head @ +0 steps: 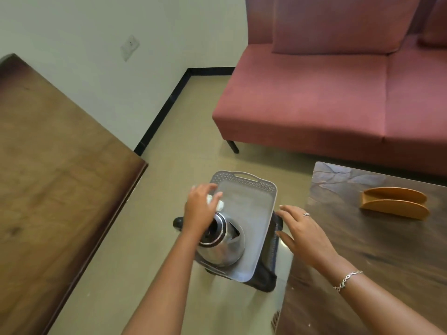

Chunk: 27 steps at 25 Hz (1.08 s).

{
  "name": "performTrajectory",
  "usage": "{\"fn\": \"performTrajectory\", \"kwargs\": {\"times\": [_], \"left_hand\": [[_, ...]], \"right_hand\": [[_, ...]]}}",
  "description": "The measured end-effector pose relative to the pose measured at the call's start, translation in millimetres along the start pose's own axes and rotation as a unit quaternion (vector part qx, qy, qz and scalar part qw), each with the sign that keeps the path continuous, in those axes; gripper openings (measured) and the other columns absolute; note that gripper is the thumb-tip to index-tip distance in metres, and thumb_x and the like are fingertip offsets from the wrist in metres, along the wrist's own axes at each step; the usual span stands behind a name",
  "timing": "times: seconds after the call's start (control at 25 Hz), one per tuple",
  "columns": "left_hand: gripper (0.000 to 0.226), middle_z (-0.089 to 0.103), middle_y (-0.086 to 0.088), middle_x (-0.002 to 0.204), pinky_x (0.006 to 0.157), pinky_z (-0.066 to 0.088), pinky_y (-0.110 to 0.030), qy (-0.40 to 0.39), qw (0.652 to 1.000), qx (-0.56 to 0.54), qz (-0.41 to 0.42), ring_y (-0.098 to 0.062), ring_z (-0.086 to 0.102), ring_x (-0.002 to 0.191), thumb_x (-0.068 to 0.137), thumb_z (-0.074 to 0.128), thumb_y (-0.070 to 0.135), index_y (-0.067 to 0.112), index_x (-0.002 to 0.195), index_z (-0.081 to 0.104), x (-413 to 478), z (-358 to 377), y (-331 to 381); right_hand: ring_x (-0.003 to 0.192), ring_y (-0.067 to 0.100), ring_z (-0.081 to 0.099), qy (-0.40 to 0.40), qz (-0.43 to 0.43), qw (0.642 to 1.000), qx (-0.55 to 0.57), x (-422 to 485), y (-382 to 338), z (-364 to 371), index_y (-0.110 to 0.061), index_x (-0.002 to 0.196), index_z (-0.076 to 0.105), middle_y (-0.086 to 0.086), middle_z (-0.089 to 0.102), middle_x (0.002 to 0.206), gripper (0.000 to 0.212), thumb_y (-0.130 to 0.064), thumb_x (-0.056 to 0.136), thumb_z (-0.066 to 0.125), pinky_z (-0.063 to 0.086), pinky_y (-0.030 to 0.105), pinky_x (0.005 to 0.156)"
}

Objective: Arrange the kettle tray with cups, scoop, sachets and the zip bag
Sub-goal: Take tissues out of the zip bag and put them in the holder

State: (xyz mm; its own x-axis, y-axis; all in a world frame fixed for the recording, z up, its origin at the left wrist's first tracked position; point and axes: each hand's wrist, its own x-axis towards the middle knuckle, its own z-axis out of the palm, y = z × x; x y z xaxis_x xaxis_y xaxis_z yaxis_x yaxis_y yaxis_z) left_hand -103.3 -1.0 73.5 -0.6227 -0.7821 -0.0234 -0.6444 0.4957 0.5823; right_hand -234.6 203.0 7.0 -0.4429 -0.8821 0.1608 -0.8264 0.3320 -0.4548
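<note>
Forearms: two, bare, entering from the bottom edge; bracelet (348, 280) on the right wrist, ring (306, 214) on a finger of the same hand.

Left hand (202, 206): over the near-left part of the tray, fingers curled around a small white item (215, 201). Possibly sachets or a cup; too blurred to tell.

Right hand (304, 232): fingers straight and spread, holding nothing, at the tray's right edge and apparently touching the black stand there.

Tray (251, 206): grey, perforated rim with a handle cut-out, between the two hands, resting on the black stand (268, 279) on the floor. Its floor beyond the left hand is bare.

Kettle (222, 243): steel, upright on the tray, directly under the left wrist.

Dark bench (362, 238): under and beyond the right hand, carrying a curved wooden holder (394, 204) well away from the fingers.

Brown bench (60, 165): well to the left of the left hand.

Sofa (314, 105): pink, beyond both hands.

Step in hand, judged: setting the white item onto the tray beside the kettle, right hand steadying. Scoop, zip bag and any further cups are not in view.

Next move calls for: releasing the item flat on the bare tray without knocking the kettle, then fetching the remaining pieces.
</note>
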Motion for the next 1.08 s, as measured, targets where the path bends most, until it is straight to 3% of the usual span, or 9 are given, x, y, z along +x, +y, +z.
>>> {"fn": "performTrajectory", "kwargs": {"times": [0.12, 0.24, 0.44, 0.6, 0.8, 1.08], "left_hand": [[0.025, 0.068, -0.012, 0.111, 0.091, 0.043, -0.032, 0.011, 0.995, 0.026, -0.094, -0.027, 0.061, 0.105, 0.085, 0.063, 0.018, 0.005, 0.106, 0.066, 39.5, -21.1, -49.7], [0.031, 0.066, -0.014, 0.115, 0.091, 0.045, -0.034, -0.033, 0.982, 0.071, -0.173, -0.028, 0.060, 0.107, 0.083, 0.065, 0.018, 0.004, 0.110, 0.063, 69.6, -15.4, -94.5], [0.045, 0.062, -0.014, 0.120, 0.090, 0.045, -0.036, -0.140, 0.949, 0.178, -0.218, -0.031, 0.058, 0.110, 0.079, 0.069, 0.024, 0.006, 0.119, 0.057, 96.9, 18.1, -137.9], [0.036, 0.063, -0.014, 0.113, 0.083, 0.046, -0.035, -0.187, 0.924, 0.225, -0.247, -0.031, 0.059, 0.106, 0.081, 0.067, 0.024, 0.005, 0.111, 0.058, 104.7, 40.0, -154.6], [0.006, 0.069, -0.015, 0.095, 0.068, 0.043, -0.032, -0.152, 0.929, 0.251, -0.224, -0.033, 0.063, 0.090, 0.081, 0.059, 0.005, 0.004, 0.083, 0.065, 109.3, 48.3, -160.0], [0.015, 0.066, -0.020, 0.086, 0.062, 0.037, -0.033, -0.101, 0.947, 0.276, -0.130, -0.037, 0.056, 0.079, 0.083, 0.050, 0.004, 0.008, 0.070, 0.055, 95.4, 25.0, -134.6]], "right_hand": [[0.090, 0.028, 0.066, 0.000, -0.038, 0.999, 0.010, 33.9, -13.2, 12.4, -0.008, 0.104, 0.063, 0.009, 0.067, 0.103, 0.046, -0.019, 0.063, 0.082, 0.056, 0.033, 0.070], [0.092, 0.030, 0.066, -0.012, -0.065, 0.998, 0.008, 66.4, -17.5, 29.4, -0.007, 0.105, 0.063, 0.011, 0.067, 0.105, 0.042, -0.018, 0.068, 0.079, 0.057, 0.037, 0.070], [0.090, 0.031, 0.065, -0.023, -0.073, 0.997, 0.022, 94.0, -19.3, 55.6, -0.007, 0.104, 0.063, 0.010, 0.067, 0.106, 0.036, -0.015, 0.071, 0.077, 0.056, 0.037, 0.066], [0.085, 0.027, 0.067, -0.022, -0.081, 0.996, 0.020, 98.3, -17.4, 69.7, -0.008, 0.099, 0.065, 0.008, 0.069, 0.101, 0.038, -0.014, 0.065, 0.081, 0.055, 0.031, 0.063], [0.086, 0.026, 0.068, -0.029, -0.074, 0.997, 0.016, 95.0, -11.7, 78.6, -0.009, 0.098, 0.065, 0.007, 0.069, 0.101, 0.038, -0.015, 0.065, 0.081, 0.056, 0.031, 0.064], [0.084, 0.026, 0.068, -0.035, -0.064, 0.997, 0.030, 98.0, -13.0, 66.8, -0.010, 0.099, 0.065, 0.006, 0.069, 0.101, 0.038, -0.014, 0.065, 0.081, 0.055, 0.030, 0.060]]}}
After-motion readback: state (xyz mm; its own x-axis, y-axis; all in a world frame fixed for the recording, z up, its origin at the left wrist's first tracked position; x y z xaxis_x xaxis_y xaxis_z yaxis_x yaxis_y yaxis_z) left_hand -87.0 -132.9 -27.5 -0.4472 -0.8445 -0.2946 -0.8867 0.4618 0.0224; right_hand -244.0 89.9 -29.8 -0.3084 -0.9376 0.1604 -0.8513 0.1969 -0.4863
